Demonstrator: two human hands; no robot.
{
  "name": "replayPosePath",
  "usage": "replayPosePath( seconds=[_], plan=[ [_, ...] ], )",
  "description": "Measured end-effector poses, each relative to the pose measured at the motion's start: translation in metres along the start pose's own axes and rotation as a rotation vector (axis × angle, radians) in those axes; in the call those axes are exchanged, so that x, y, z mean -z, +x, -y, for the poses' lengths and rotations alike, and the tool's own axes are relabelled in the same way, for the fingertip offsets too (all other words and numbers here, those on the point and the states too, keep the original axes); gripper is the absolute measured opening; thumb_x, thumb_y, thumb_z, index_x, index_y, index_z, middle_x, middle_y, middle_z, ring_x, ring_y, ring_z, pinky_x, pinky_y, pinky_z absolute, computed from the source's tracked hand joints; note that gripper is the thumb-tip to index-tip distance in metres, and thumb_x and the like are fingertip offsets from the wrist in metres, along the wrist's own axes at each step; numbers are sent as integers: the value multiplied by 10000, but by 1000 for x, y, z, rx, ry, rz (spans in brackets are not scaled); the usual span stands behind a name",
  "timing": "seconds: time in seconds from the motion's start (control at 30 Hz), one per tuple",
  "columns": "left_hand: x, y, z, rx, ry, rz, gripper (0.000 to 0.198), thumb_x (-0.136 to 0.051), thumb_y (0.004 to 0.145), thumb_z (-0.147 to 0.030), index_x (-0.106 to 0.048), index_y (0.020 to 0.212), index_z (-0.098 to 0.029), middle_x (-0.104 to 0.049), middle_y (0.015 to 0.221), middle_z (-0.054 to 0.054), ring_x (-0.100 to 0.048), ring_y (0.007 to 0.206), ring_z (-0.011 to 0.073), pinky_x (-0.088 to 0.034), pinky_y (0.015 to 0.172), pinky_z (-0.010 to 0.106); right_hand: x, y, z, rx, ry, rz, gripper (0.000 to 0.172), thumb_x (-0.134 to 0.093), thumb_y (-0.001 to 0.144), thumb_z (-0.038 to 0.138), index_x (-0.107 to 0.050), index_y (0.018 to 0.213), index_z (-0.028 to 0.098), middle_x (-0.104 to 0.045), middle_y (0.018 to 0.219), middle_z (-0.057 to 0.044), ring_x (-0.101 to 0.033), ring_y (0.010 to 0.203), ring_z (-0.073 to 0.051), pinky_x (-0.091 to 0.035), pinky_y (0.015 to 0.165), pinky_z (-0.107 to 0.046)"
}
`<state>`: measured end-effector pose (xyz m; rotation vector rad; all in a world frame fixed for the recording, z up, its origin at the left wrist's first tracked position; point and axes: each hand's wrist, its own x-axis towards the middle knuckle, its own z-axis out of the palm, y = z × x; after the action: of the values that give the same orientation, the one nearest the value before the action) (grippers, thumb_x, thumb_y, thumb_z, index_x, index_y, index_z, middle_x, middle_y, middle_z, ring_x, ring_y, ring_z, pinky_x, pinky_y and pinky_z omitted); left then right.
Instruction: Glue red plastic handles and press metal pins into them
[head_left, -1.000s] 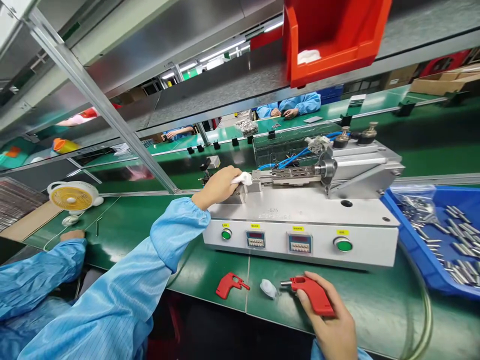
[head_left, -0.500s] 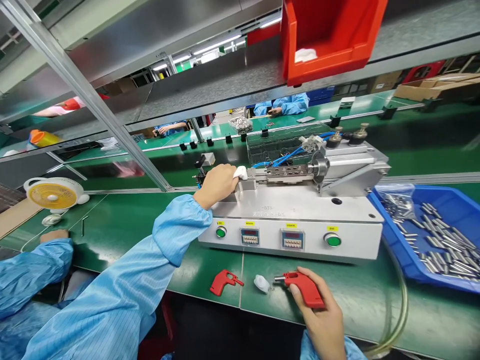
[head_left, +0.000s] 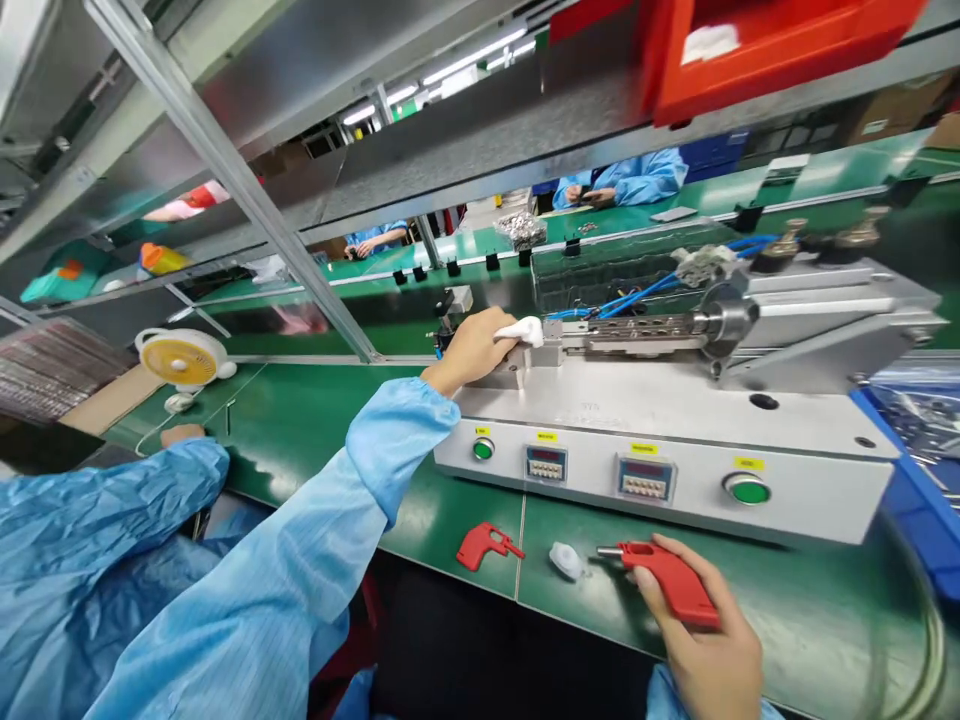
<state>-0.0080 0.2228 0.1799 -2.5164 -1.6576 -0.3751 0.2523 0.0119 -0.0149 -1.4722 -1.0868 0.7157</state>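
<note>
My left hand [head_left: 474, 350] is closed on a white cloth [head_left: 525, 330] at the left end of the metal machine's [head_left: 660, 415] slide rail. Low on the right, my right hand [head_left: 709, 640] grips a red pistol-shaped handle [head_left: 675, 585], its short metal tube pointing left, just over the green bench. A small translucent white cap or pot [head_left: 565, 561] sits left of that tube. Farther left lies a second red pistol-shaped piece [head_left: 484, 546], untouched. The cloth's lower part is hidden inside my left fingers.
Right of the machine stands a blue tray [head_left: 919, 480] with metal parts. A red bin [head_left: 787, 60] hangs over the shelf edge above. A yellow-and-white fan [head_left: 184, 358] stands at left, near a co-worker's sleeve [head_left: 150, 480]. A clear hose [head_left: 930, 640] curves at lower right.
The view has swung, so the scene sits farther right or left in the picture. My left hand still holds the white cloth, with more of it showing; the right keeps the red handle.
</note>
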Motion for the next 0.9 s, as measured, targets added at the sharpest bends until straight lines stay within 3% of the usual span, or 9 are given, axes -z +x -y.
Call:
replayPosePath(
  seconds=[0.23, 0.4, 0.5, 0.7, 0.9],
  plan=[
    [3, 1, -27, 141, 140, 14, 296, -452, 1068, -196, -711, 1155, -83, -676, 1225, 200, -660, 1168, 346, -498, 976, 408, -4, -10, -7, 39, -4, -30, 646, -771, 778, 765, -771, 1108, 209, -767, 887, -87, -732, 813, -275, -614, 817, -400],
    [6, 7, -43, 132, 212, 42, 326, -424, 1036, -96, -738, 1118, -57, -699, 1169, 231, -677, 1142, 346, -508, 897, 396, -3, -12, -7, 25, -9, -22, 630, -772, 801, 746, -764, 1139, 215, -768, 920, -86, -729, 815, -266, -613, 831, -402],
    [4, 7, -36, 69, 212, 27, 301, -450, 1031, -109, -742, 1097, -76, -704, 1152, 210, -670, 1128, 337, -502, 887, 394, -2, -10, -3, 31, -8, -23, 637, -773, 785, 762, -769, 1115, 216, -767, 903, -84, -730, 802, -269, -611, 796, -391],
    [-3, -1, -10, -11, -4, -24, 219, -507, 1052, -168, -720, 1100, -182, -693, 1177, 95, -649, 1131, 264, -487, 950, 344, -1, -8, 12, -23, -29, 46, 622, -808, 785, 711, -759, 1148, 208, -774, 989, -101, -737, 929, -301, -586, 900, -421],
    [-2, 0, -24, 148, 16, 0, 272, -481, 1091, -232, -709, 1205, -138, -652, 1310, 149, -608, 1268, 326, -469, 1080, 451, -9, -11, 12, -18, -33, 16, 615, -807, 813, 673, -726, 1187, 191, -759, 1083, -118, -729, 953, -298, -554, 947, -460]
  ],
)
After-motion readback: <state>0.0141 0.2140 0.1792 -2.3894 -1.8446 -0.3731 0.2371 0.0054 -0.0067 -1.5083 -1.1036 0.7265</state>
